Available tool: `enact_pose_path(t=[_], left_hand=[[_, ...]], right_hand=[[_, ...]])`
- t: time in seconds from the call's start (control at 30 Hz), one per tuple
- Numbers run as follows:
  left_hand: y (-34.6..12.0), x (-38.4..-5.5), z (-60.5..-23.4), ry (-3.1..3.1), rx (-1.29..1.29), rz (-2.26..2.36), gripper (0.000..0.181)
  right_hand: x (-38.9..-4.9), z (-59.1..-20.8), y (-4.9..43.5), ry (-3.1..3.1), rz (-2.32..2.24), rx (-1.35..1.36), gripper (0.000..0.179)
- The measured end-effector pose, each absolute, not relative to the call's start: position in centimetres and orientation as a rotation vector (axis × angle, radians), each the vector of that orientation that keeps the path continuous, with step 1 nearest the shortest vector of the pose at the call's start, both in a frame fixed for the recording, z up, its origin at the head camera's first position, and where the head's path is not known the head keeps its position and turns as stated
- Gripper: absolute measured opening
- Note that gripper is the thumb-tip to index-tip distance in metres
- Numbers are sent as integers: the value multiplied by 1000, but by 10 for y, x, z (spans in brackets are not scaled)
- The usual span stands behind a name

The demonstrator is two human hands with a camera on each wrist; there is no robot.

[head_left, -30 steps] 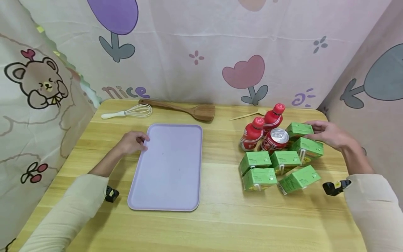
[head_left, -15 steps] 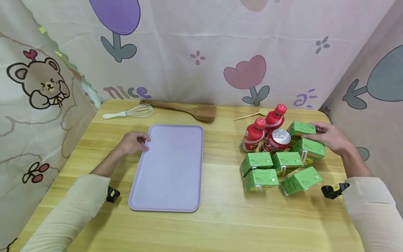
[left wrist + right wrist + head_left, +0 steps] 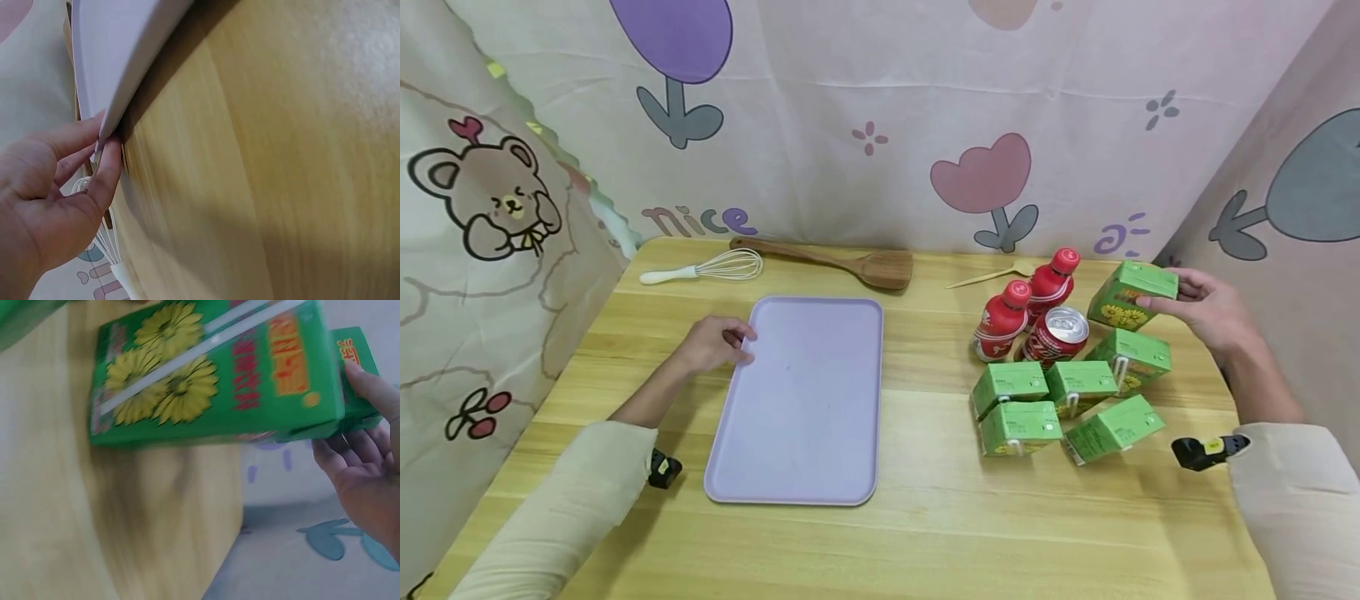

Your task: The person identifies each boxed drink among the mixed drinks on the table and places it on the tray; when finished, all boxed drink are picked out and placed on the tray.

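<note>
My left hand (image 3: 717, 343) pinches the left rim of the lilac tray (image 3: 797, 408). In the left wrist view, the tray's edge (image 3: 122, 87) sits between its thumb and fingers. My right hand (image 3: 1213, 312) grips a green drink carton (image 3: 1123, 296) with yellow flowers, lifted behind the other cartons. The right wrist view shows that carton (image 3: 359, 381) at the fingertips, partly covered by a nearer carton with a straw (image 3: 206, 369). Several more green cartons (image 3: 1015, 425) stand in front, and one of them (image 3: 1116, 429) is turned askew.
Two red bottles (image 3: 1002, 323) and a red can (image 3: 1054, 335) stand left of the lifted carton. Along the table's back edge lie a whisk (image 3: 700, 267), a wooden spatula (image 3: 880, 268) and a small yellow spoon (image 3: 992, 272). A printed cloth (image 3: 850, 167) hangs behind.
My right hand has raised the back carton off its place beside the can, up and slightly back. The left hand stays at the tray's rim, and the tray has not moved.
</note>
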State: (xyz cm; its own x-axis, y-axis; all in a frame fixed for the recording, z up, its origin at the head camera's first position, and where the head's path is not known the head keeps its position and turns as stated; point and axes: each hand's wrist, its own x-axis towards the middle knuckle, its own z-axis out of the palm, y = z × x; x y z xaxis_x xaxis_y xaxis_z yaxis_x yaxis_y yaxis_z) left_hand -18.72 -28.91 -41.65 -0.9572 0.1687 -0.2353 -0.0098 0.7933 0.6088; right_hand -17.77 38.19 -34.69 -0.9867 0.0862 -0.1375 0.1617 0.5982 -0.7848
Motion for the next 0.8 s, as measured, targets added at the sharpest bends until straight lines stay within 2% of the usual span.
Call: enact_pose_path(t=[0.23, 0.6, 0.8], left_hand=[[-291, -186, -419, 2707, 133, 945, 30], [-291, -186, -417, 2701, 123, 943, 30], [-290, -186, -415, 2698, 131, 941, 30]], right_hand=[[-169, -327, 372, 2829, -1437, 160, 34], [-152, -291, 332, 2870, -1571, 67, 37], [-134, -262, 295, 2854, -1582, 40, 41]])
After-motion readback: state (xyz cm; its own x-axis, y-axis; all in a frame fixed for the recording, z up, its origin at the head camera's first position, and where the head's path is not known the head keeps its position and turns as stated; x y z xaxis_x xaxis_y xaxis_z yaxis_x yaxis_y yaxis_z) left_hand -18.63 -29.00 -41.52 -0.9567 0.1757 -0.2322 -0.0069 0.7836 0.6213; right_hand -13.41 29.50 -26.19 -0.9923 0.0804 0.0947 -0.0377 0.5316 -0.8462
